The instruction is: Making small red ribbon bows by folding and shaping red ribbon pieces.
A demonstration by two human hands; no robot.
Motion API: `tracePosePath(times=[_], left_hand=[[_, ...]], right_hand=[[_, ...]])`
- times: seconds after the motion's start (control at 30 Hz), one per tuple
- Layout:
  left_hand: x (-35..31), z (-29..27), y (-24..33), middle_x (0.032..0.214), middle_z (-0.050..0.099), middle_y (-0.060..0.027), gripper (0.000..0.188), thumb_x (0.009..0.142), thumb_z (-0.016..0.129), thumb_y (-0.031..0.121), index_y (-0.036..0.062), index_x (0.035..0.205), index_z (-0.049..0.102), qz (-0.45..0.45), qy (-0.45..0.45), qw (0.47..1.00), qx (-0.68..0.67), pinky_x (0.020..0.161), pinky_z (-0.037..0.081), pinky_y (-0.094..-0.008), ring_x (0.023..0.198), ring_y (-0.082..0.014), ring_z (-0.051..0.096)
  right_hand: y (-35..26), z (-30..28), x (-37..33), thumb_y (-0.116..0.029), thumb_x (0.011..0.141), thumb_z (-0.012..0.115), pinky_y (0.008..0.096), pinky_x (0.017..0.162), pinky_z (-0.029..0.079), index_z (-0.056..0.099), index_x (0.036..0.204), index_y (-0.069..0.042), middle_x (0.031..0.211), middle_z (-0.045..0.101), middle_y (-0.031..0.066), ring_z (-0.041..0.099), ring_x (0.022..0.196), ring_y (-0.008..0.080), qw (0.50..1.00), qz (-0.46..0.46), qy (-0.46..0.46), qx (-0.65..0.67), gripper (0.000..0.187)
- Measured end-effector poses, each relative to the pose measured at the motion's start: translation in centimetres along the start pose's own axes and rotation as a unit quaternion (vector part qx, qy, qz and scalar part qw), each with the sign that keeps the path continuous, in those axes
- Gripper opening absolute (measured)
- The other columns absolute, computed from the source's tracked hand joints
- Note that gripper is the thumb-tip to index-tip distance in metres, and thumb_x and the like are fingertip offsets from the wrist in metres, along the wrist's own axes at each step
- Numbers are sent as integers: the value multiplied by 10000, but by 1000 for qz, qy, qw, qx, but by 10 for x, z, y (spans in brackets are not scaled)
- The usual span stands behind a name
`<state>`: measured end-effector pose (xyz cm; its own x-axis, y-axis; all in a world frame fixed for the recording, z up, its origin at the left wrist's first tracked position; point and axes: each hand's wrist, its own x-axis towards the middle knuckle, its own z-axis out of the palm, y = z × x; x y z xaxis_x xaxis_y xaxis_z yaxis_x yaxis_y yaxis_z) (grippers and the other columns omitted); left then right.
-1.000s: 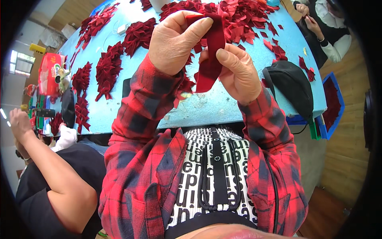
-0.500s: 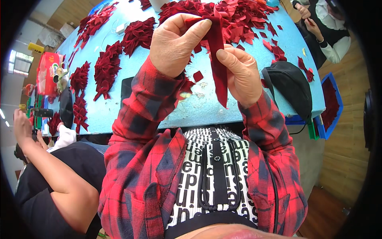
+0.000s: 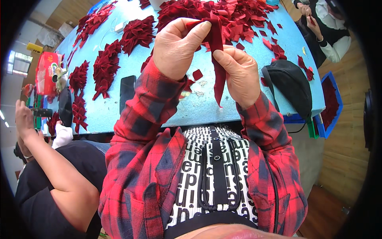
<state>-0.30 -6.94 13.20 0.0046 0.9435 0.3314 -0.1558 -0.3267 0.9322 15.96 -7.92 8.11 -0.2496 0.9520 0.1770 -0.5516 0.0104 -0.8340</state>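
A dark red velvet ribbon [image 3: 216,38] is held up over the near part of the table, folded over at its top. My left hand [image 3: 177,47] pinches that fold between thumb and fingers, with a short end poking out to the left. Lower down, my right hand [image 3: 238,75] has thumb and fingers closed on the ribbon's edge. The pointed tail hangs below, over the light blue tabletop [image 3: 199,115]. Behind my hands lies a big heap of red velvet pieces [image 3: 246,20]. One small red square [image 3: 197,75] rests beneath, between my wrists.
Bunches of tied red bows [image 3: 106,67] lie left, near a black phone [image 3: 127,93] by my left sleeve. On the right sit a black bag [image 3: 288,85] and a blue bin [image 3: 338,109] of red pieces. Co-workers' hands [image 3: 26,119] show left and, far right, another person's [image 3: 308,16].
My left forearm has shifted slightly right, uncovering more of the phone. The ribbon's tail has swung a little left, and my right hand has turned slightly. Both hands keep their hold.
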Motion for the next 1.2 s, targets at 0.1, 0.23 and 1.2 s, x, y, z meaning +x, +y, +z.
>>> tracePosePath(times=[0.1,0.23,1.2], left_hand=[[1,1,-2,932,719,-32,227,948,714,176,-11,1075,684,-25,0,1000,-9,716,511,-204,826,-60,643],[-1,3,-6,933,716,-36,219,947,713,169,-9,1071,683,-17,1,999,-27,703,502,-198,806,-61,638],[-43,-20,-36,1019,701,-63,236,1007,620,189,18,1168,634,-245,-152,937,-195,744,529,-266,796,-94,602]], right_hand=[[0,0,-2,-78,924,725,192,725,505,721,997,-4,917,687,5,617,808,53,999,24,0,31,104],[-2,-4,-3,-81,948,680,239,788,510,701,991,-18,917,711,38,652,823,97,996,76,-13,38,78],[25,-57,-4,-61,903,728,241,797,506,733,1104,-47,1007,684,-6,607,906,61,964,-15,-127,-233,201]])
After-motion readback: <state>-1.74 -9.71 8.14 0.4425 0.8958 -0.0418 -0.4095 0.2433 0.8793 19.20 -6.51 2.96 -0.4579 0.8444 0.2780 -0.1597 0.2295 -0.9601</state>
